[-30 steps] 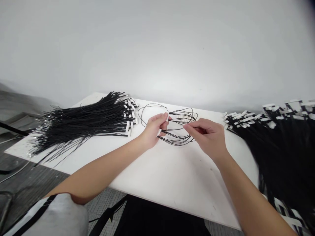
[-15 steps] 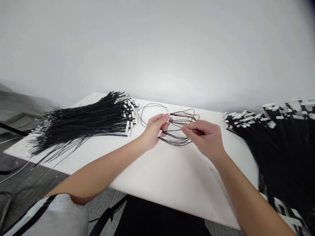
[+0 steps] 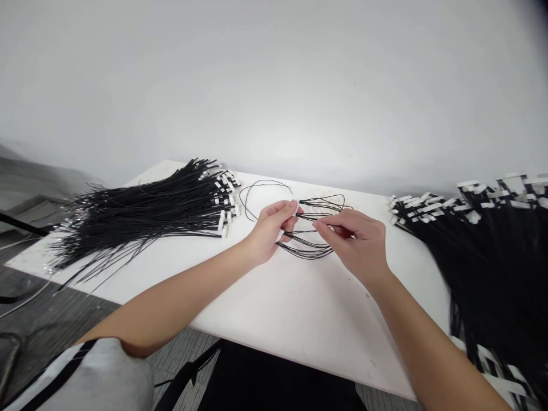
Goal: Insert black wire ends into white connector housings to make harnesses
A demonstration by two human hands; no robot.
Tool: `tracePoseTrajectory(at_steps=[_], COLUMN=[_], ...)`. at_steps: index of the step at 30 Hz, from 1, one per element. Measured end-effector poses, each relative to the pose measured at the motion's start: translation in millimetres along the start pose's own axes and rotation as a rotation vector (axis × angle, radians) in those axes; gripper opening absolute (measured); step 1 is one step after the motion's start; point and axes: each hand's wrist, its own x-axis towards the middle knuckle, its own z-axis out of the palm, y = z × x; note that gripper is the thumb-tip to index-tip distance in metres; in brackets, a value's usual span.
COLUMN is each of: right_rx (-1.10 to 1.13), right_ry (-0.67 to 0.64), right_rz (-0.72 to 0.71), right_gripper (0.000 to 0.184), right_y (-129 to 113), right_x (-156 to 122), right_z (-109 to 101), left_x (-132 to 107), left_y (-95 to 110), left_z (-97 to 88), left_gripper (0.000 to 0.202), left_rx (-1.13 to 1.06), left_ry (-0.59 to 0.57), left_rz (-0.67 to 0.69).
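Observation:
My left hand (image 3: 274,231) is closed on a wire harness, its thumb and fingers pinching a white connector (image 3: 296,209). A second white connector end (image 3: 280,234) shows lower down in the same hand. From both ends thin black wires (image 3: 306,248) loop out to the right. My right hand (image 3: 353,237) is closed too, with thumb and forefinger pinching some of those wires; its other fingers curl in, so how many it holds is hidden. Behind my left hand a single loose black wire (image 3: 240,197) curves over the tabletop.
A thick pile of black wires (image 3: 149,208) with white connectors lies at the left of the white table (image 3: 291,308). At the right a larger bundle (image 3: 483,257) with white connectors hangs over the table's edge. A pale wall (image 3: 274,85) rises behind.
Both hands have shifted down very slightly with the harness. The upper wires between them are drawn closer together, and my right fingers have moved a little along the wires.

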Motion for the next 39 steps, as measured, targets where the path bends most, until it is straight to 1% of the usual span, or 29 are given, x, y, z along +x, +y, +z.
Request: tracePoseTrajectory(at_steps=[2, 4, 12, 18, 20, 23, 25, 28, 30, 32, 34, 35, 36, 37, 39], right_rx=[-0.014, -0.027, -0.052, -0.125, -0.183, -0.31, -0.402, -0.512, -0.553, -0.515, -0.355, -0.231, -0.085, 0.08, 0.428], right_ry=[0.013, 0.007, 0.012, 0.064, 0.097, 0.18, 0.209, 0.149, 0.084, 0.044, 0.031, 0.047, 0.081, 0.135, 0.297], right_rz=[-0.063, -0.095, -0.136, -0.209, -0.245, -0.31, -0.325, -0.297, -0.276, -0.24, -0.147, -0.052, 0.076, 0.228, 0.542], right_gripper=[0.002, 0.002, 0.005, 0.005, 0.01, 0.019, 0.029, 0.046, 0.045, 0.033, 0.021, 0.017, 0.014, 0.015, 0.022], right_y=[0.5, 0.2, -0.2, 3.4, 6.6, 11.3, 13.6, 16.7, 19.2, 21.5, 22.8, 23.0, 23.0, 23.2, 25.0], right_x=[-1.4, -2.7, -7.8, -8.2, -6.9, -3.5, -0.9, 1.1, 0.6, -0.5, -0.8, -0.1, 1.3, 3.5, 9.8], right_z=[2.0, 3.4, 9.0, 10.0, 9.0, 6.4, 4.2, 1.2, 0.2, 0.6, 2.2, 3.1, 3.8, 4.0, 1.5], left_x=[-1.0, -2.1, -3.3, -1.1, -0.5, -0.1, -0.2, -1.2, -2.2, -3.2, -4.0, -4.3, -4.4, -4.4, -3.7], left_y=[-0.8, -1.7, -5.7, -4.2, -2.8, -0.7, 0.4, 1.3, 1.7, 2.2, 3.1, 3.8, 4.7, 5.6, 7.8], left_z=[0.8, 1.4, 1.5, 0.3, 0.0, -0.4, -0.5, -0.5, -0.3, 0.0, 0.5, 0.7, 0.9, 1.0, 0.4], left_gripper=[0.03, 0.03, 0.028, 0.027, 0.027, 0.027, 0.026, 0.025, 0.025, 0.025, 0.026, 0.027, 0.027, 0.027, 0.027], left_rx=[0.001, 0.003, -0.017, -0.012, -0.007, 0.006, 0.018, 0.048, 0.07, 0.088, 0.105, 0.12, 0.142, 0.171, 0.23], left_ry=[-0.014, -0.031, -0.03, -0.035, -0.04, -0.04, -0.044, -0.055, -0.066, -0.081, -0.099, -0.105, -0.101, -0.087, -0.037], left_rz=[-0.003, -0.013, -0.033, -0.017, -0.013, -0.001, 0.01, 0.017, 0.016, 0.018, 0.032, 0.04, 0.045, 0.042, 0.02])
